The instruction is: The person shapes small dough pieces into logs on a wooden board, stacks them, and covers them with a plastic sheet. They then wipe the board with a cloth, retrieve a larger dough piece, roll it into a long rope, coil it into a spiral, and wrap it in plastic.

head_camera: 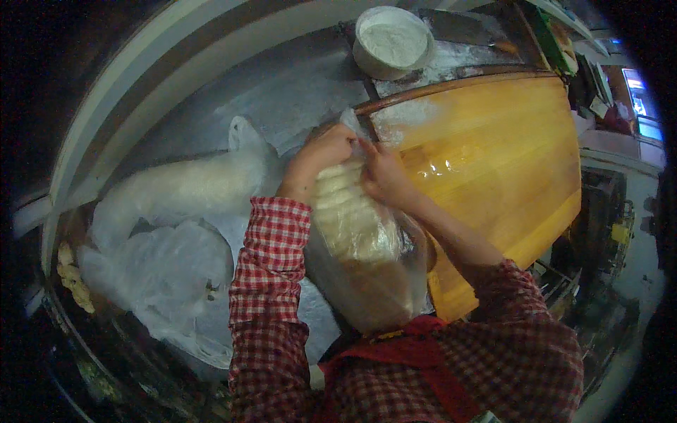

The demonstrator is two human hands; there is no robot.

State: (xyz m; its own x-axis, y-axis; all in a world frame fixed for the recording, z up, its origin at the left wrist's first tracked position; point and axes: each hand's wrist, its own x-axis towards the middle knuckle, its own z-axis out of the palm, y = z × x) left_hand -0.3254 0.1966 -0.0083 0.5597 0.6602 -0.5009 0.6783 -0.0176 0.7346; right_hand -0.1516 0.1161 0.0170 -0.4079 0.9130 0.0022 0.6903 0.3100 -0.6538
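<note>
A clear plastic bag (pixel 370 285) with a stack of pale, flat dough pieces (pixel 354 211) in it lies before me, its closed end towards my body. My left hand (pixel 328 150) grips the bag's gathered top at the far end of the stack. Against the right side of that same top, my right hand (pixel 383 172) pinches the plastic, its fingertips close to my left hand. A long, pale bundle wrapped in plastic (pixel 195 185) rests to the left of my left forearm. Nearer to me on that side lies a heap of loose, cloudy plastic bags (pixel 174 264).
A yellow wooden board (pixel 508 143) with a raised rim lies to the right, dusted with white powder at its far left corner. Behind it stands a round tub of white powder (pixel 392 42) on the grey metal worktop (pixel 301 79). A pale curved edge bounds the worktop's far left.
</note>
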